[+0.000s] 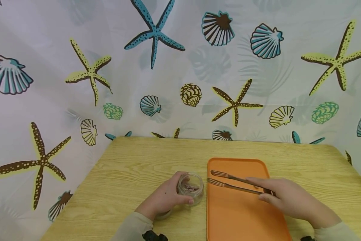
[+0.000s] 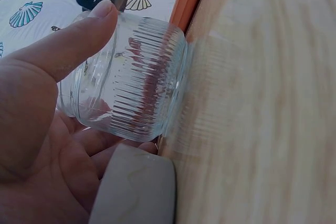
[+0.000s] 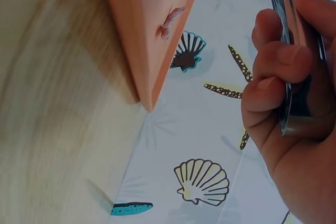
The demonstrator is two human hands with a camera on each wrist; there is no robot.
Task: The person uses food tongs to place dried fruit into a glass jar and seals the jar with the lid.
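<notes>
My left hand (image 1: 165, 195) grips a clear ribbed glass jar (image 2: 126, 82) standing on the table, thumb on one side and fingers around the other. Inside the lidless jar lie thin reddish-brown pieces (image 1: 191, 188). My right hand (image 1: 284, 197) holds dark metal tongs (image 1: 242, 188) with slotted ends, its fingers wrapped around the handle in the right wrist view. The tongs' two ends are apart with nothing between them, over the tray's left side and pointing toward the jar. One small reddish piece (image 3: 170, 23) lies on the orange tray (image 1: 243, 221).
A pale, rounded flat thing (image 2: 139, 182) lies by my left hand, mostly hidden beneath the wrist in the head view. The wood-patterned table (image 1: 138, 167) ends at a white curtain (image 1: 174, 73) printed with shells and starfish.
</notes>
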